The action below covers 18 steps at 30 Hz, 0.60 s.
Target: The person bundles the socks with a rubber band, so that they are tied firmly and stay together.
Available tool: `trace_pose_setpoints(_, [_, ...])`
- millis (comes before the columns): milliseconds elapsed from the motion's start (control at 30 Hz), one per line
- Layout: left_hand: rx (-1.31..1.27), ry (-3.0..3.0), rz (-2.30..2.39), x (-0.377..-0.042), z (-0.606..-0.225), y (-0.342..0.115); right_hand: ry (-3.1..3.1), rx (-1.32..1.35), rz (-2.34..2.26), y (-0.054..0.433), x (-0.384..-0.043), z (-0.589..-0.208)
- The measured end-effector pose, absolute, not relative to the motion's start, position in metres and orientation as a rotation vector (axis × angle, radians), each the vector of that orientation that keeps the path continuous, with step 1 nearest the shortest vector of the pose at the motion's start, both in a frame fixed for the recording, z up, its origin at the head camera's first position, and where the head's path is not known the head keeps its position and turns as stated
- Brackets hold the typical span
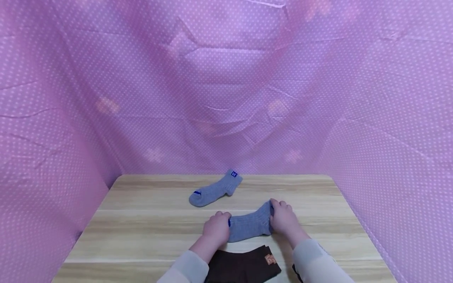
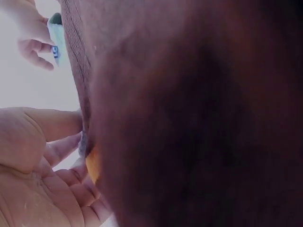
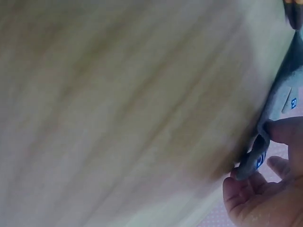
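A grey-blue ribbed sock is stretched between my two hands, low over the wooden table. At its toe end, by a dark blue mark, my left hand pinches the fabric. My right hand grips the cuff; in the right wrist view thumb and fingers close on the cuff, which bears a blue logo. A matching sock lies flat farther back, toe to the left. Nearer me, dark brown socks with an orange patch lie partly behind my left forearm; dark fabric fills much of the left wrist view.
The light wooden table meets a pink-purple dotted cloth at its back and on both sides. A small dark thing shows beside my right sleeve at the front.
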<state>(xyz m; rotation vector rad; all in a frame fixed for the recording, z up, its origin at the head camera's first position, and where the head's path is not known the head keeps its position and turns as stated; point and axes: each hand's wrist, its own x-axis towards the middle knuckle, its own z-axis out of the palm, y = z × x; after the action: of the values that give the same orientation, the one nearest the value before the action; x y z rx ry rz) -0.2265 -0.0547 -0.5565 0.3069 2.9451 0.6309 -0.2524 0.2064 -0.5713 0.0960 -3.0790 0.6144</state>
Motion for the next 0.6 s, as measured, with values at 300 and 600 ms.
trace_pose_setpoints(300, [0.288, 2.952, 0.683, -0.228, -0.559, -0.059, -3.020, -0.003, 0.809, 0.204, -0.256, -0.569])
trace_pose_setpoints(600, [0.267, 3.031, 0.721, -0.229, -0.561, -0.064, -3.059, 0.016, 0.720, 0.208, -0.258, -0.580])
